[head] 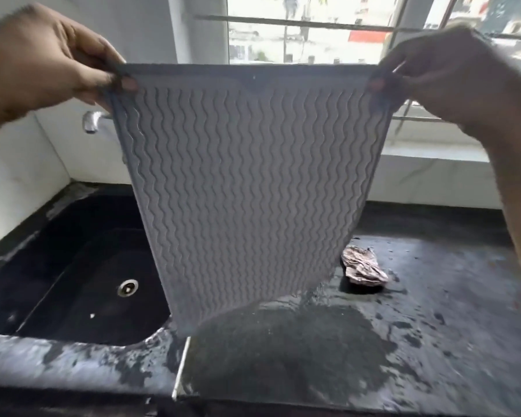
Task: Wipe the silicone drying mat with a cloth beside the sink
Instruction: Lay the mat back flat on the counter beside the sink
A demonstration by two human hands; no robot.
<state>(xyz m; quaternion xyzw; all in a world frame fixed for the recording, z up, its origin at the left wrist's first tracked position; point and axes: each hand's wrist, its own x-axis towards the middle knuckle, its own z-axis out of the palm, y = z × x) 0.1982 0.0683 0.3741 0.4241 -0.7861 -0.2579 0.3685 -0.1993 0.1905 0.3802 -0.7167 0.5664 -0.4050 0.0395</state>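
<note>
Dark, wet stone tabletop (pixel 439 320) fills the lower right of the frame, with a black sunken sink (pixel 57 242) at lower left and a barred window (pixel 313 40) along the top. Hanging upright in the centre is the grey rectangular silicone drying mat (pixel 247 182) with wavy ridges, held by its two top corners. At upper left the left grip (pixel 51 61) pinches one corner between thumb and fingers, and at upper right the right grip (pixel 451 82) pinches the other. A crumpled brownish cloth (pixel 364 270) lies on the tabletop right of centre, just beside the mat's lower right edge, with neither hand on it.

Both hands are taken, so as I judge it the cloth cannot be picked up until the mat is laid down or one corner is let go. A released corner would let the mat swing and fold toward the sink. If the silicone is wet, a two-finger pinch could slip. Laying it on the wet tabletop would also dirty the underside.

The mat's far face and the fingers behind it are hidden. Only the end of a chrome tap (pixel 92 121) shows at mid left. The bottom edge is blurred, so I cannot tell whether it touches the tabletop
</note>
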